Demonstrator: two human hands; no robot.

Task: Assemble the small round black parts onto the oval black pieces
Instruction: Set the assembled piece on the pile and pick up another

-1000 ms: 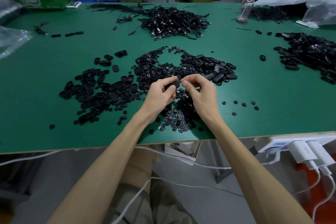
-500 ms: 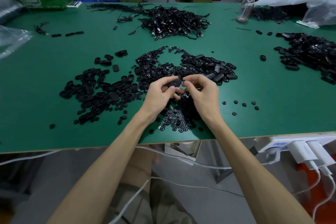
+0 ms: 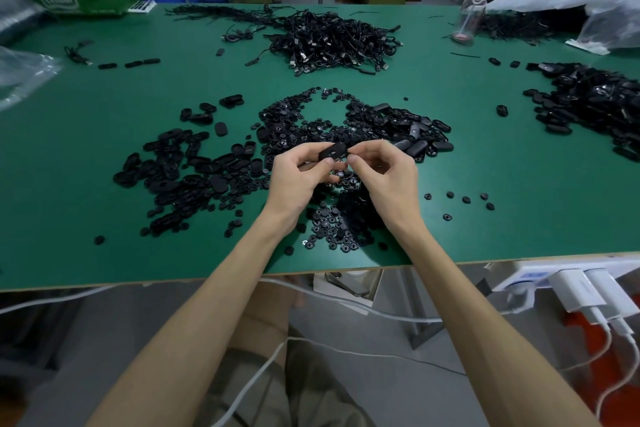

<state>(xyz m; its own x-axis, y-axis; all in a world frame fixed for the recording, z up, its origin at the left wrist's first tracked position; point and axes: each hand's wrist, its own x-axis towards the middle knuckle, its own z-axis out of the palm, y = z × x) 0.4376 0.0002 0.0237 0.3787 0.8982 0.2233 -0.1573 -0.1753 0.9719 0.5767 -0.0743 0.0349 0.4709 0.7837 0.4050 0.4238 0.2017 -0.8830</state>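
Note:
My left hand [image 3: 299, 177] pinches a black oval piece [image 3: 333, 151] between thumb and fingers, a little above the green table [image 3: 86, 156]. My right hand [image 3: 388, 173] meets it from the right, its thumb and forefinger pinched at the oval's right end; whether a round part sits between them is hidden. Small round black parts [image 3: 332, 222] lie heaped below my hands. Oval pieces [image 3: 194, 177] spread to the left, and more ovals [image 3: 408, 132] lie behind my right hand.
A tangle of black cables [image 3: 332, 40] lies at the table's far middle. Another black heap [image 3: 595, 104] sits at the right, a clear bottle [image 3: 471, 12] behind it. Plastic bags and a box stand at the far corners. A power strip [image 3: 561, 282] hangs under the front edge.
Both hands have lifted slightly and the oval piece has turned in my left fingers, showing more of its face. My right fingertips stay at its right end.

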